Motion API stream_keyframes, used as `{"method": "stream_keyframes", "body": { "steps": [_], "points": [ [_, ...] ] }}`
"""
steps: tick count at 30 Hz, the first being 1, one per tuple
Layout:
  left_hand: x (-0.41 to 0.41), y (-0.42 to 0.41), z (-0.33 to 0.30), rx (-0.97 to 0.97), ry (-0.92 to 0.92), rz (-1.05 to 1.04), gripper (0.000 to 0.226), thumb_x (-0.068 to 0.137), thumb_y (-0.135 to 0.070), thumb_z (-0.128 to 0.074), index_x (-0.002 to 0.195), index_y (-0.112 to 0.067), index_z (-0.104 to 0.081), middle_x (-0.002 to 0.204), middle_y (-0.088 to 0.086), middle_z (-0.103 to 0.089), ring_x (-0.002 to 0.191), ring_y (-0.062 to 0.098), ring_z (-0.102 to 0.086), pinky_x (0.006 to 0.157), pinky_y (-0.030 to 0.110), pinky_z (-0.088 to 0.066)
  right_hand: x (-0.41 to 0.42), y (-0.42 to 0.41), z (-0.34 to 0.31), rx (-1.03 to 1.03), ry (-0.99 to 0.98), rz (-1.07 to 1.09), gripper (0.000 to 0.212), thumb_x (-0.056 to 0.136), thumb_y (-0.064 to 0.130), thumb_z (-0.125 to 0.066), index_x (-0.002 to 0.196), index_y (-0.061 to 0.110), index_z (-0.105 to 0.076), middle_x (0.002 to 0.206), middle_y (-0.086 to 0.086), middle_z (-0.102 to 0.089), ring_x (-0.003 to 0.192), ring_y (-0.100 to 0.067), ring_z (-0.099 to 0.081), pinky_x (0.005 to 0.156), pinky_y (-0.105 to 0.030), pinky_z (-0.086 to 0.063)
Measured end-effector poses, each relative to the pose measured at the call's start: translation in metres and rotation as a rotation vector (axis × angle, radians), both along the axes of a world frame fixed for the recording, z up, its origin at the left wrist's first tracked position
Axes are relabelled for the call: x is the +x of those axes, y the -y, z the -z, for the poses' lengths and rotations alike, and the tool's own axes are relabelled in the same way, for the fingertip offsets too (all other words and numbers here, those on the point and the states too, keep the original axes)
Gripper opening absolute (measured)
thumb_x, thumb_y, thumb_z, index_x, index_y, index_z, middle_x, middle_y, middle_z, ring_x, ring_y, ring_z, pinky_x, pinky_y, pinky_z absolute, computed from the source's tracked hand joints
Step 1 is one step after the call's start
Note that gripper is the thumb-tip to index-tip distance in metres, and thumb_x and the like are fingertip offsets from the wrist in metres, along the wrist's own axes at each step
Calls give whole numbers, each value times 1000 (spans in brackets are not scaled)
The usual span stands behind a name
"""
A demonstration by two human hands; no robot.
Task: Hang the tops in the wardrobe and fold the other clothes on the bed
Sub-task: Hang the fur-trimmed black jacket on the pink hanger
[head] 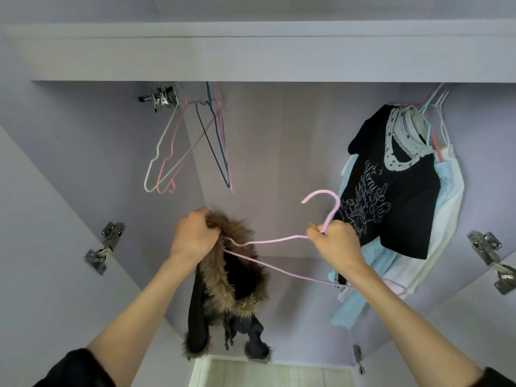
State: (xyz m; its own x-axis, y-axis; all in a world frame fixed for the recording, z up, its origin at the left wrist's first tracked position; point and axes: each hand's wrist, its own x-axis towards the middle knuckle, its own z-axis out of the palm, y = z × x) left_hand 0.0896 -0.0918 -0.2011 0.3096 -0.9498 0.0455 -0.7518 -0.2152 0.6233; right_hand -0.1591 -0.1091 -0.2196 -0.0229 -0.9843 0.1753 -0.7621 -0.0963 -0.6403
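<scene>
Inside the open wardrobe [251,169], a dark fur-trimmed jacket [229,277] is bunched at its collar in the left hand [195,233], while the right hand [335,241] is clamped round the neck of a pink hanger [279,241], presumably so one arm can be threaded into a shoulder. The rail above is cut off; hung tops [396,191] lie beyond the right grip.

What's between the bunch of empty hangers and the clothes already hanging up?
Head view: only bare wardrobe back wall separates the empty hangers from the hung clothes.
</scene>
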Motion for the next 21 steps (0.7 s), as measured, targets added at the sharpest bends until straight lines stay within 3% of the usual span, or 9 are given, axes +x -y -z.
{"method": "stream_keyframes", "body": {
  "steps": [3, 4, 7, 9, 12, 14, 16, 19, 21],
  "points": [
    [-26, -4, -14, -65, 83, 109, 13, 79, -8, -60, 87, -14, -69, 91, 10, -71, 97, 35, -61, 76, 27, -42, 34, -6, -7, 1, -117, -71, 45, 91, 27, -50, 51, 12, -37, 54, -9, -45, 60, -31, -44, 56, -30, -30],
    [-34, -5, -18, -90, 73, 165, 11, 80, -8, -60, 79, -16, -67, 84, 8, -70, 93, 34, -62, 68, 23, -39, 46, -8, -8, 13, -132, -99, 41, 91, 29, -49, 54, 12, -44, 59, -12, -53, 63, -33, -49, 58, -30, -34],
    [-44, -8, -26, -124, 44, 291, 10, 82, -10, -59, 78, -15, -67, 77, 0, -62, 88, 27, -62, 62, 15, -32, 62, -10, -11, 55, 134, -92, 40, 91, 24, -48, 59, 5, -62, 67, -10, -69, 68, -26, -64, 66, -31, -48],
    [-38, -12, -27, -153, 175, 390, 16, 84, -19, -62, 96, -11, -70, 89, 0, -56, 96, 25, -55, 74, 20, -35, 57, -9, -16, 101, 407, -46, 43, 92, 21, -47, 54, 12, -65, 47, 6, -62, 45, -2, -54, 56, -18, -42],
    [-28, -14, -27, -291, 474, 523, 29, 87, -33, -62, 106, -12, -69, 106, 2, -52, 105, 23, -43, 81, 26, -22, 48, -11, -22, 76, 495, -78, 47, 93, 24, -50, 49, 16, -63, 35, 12, -50, 37, -1, -45, 48, -10, -34],
    [-28, -13, -30, -357, 540, 609, 19, 87, -23, -64, 99, -9, -69, 103, 4, -58, 103, 25, -50, 80, 24, -17, 46, -14, -24, 66, 530, -133, 50, 92, 33, -53, 44, 19, -62, 38, 8, -49, 39, -4, -43, 54, -18, -37],
    [-27, -9, -33, -372, 511, 646, 11, 85, -5, -62, 93, -4, -69, 93, 9, -62, 91, 29, -59, 81, 23, -23, 42, -14, -26, 115, 602, -248, 48, 89, 41, -57, 46, 19, -60, 43, 6, -46, 44, -7, -40, 55, -21, -36],
    [-19, -8, -33, -359, 462, 632, 17, 84, 5, -59, 97, 1, -69, 94, 14, -64, 89, 32, -61, 82, 33, -41, 22, -5, -31, 346, 953, -513, 31, 88, 41, -49, 90, 15, -66, 67, 3, -62, 61, -9, -54, 60, -19, -43],
    [-14, -10, -34, -363, 435, 628, 18, 83, 7, -59, 98, 2, -69, 95, 14, -64, 89, 32, -61, 82, 36, -45, 6, 4, -31, 524, 909, -552, 37, 92, 35, -43, 115, 12, -60, 92, 2, -67, 83, -11, -61, 71, -21, -47]
  ]
}}
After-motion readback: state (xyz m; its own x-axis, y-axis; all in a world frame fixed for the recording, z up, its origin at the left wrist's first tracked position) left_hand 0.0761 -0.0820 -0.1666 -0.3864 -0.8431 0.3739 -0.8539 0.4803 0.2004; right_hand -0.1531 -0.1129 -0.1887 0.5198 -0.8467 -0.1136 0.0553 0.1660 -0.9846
